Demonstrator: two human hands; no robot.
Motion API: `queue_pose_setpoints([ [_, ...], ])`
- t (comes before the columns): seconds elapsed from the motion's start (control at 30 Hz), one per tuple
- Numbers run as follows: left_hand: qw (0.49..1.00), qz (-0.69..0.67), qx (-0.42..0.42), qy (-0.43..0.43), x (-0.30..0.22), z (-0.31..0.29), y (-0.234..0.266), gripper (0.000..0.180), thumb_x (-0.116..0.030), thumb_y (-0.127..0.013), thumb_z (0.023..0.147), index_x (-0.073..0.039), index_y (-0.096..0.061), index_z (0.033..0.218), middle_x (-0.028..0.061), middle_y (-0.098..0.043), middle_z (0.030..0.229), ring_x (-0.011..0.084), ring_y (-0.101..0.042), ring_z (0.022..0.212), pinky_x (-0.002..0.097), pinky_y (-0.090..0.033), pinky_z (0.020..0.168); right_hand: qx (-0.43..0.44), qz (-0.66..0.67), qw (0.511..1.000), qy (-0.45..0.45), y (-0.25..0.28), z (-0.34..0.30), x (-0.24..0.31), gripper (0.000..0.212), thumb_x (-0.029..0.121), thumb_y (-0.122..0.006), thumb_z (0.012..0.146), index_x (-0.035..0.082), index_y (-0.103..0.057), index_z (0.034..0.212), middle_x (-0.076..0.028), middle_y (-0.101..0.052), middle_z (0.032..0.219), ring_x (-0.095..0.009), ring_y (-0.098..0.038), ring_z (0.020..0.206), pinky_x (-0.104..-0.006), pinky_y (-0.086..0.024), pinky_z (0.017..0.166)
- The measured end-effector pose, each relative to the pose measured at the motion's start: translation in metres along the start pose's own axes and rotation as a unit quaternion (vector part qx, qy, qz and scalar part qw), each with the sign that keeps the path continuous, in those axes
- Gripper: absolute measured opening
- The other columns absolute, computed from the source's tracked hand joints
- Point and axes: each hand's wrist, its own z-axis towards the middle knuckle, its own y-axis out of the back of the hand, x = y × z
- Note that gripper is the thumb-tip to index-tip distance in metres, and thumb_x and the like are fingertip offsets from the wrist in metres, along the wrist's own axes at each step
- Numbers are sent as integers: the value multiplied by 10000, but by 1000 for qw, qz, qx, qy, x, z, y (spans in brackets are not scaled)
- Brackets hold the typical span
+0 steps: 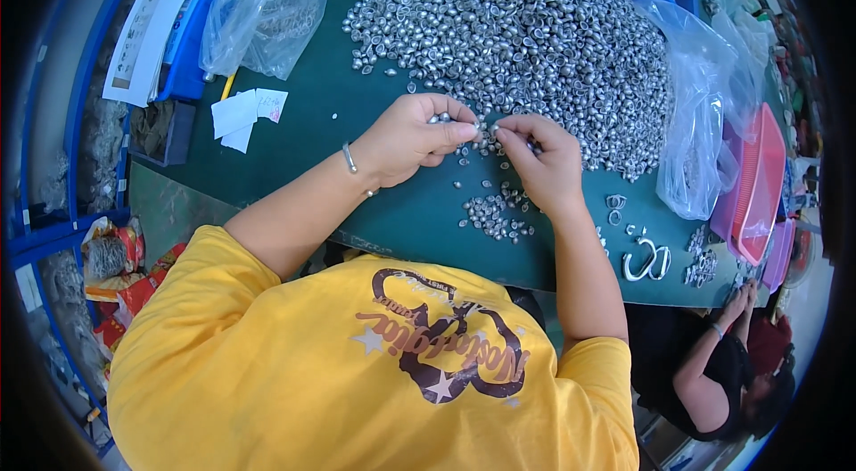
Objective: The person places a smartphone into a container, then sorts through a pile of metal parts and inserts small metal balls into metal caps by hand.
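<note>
Over the near edge of a big heap of small silver metal cups [517, 16], my two hands meet, fingertips almost touching. My left hand [417, 143] is closed, with thumb and forefinger pinching a small silver metal piece and a few more like it tucked in the curled fingers. Thumb and forefinger of my right hand [548, 163] pinch together at another small silver metal piece; their exact shape is too small to make out. Between my forearms lies a smaller group of silver metal pieces [495, 217] on the green table [308, 128].
Clear plastic bags [267, 7] lie left, near paper slips [236, 119] and a blue bin [201, 16]. To the right are another plastic bag [700, 105], a pink basket [758, 185], and large silver hooks [640, 259]. Another person's hands [738, 303] work at the right table edge.
</note>
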Motion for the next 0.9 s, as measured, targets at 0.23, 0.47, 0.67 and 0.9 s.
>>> queue_pose_setpoints([
  [0.23,1000,-21,7,-14,6,-8,-15,205,-21,-615,805,3,-571,1003,43,-592,813,23,-403,523,142,-288,445,26,276,957,-89,5,-18,1,77,18,-620,799,-8,-646,867,22,-578,718,-38,-493,625,-173,-384,543],
  [0.47,991,78,-52,-97,15,-10,-37,184,-13,-647,778,-18,-598,956,-18,-526,702,8,-416,530,140,-294,439,-10,423,892,-158,-19,-24,5,70,17,-587,829,-7,-616,888,9,-556,713,-7,-440,549,-140,-299,449],
  [0.67,991,12,-110,-80,13,-8,-32,204,-22,-628,793,-12,-590,994,-2,-535,726,16,-393,519,136,-293,445,-97,168,969,-152,-6,-20,-4,83,37,-606,814,-14,-610,879,13,-579,746,-44,-503,689,-175,-414,620],
  [0.9,984,-68,-90,-137,13,-4,9,147,-33,-587,827,-18,-558,969,57,-572,800,43,-386,501,153,-295,447,31,-11,991,-133,9,-49,6,107,48,-625,778,-13,-627,866,-38,-586,700,-76,-505,610,-215,-415,563],
])
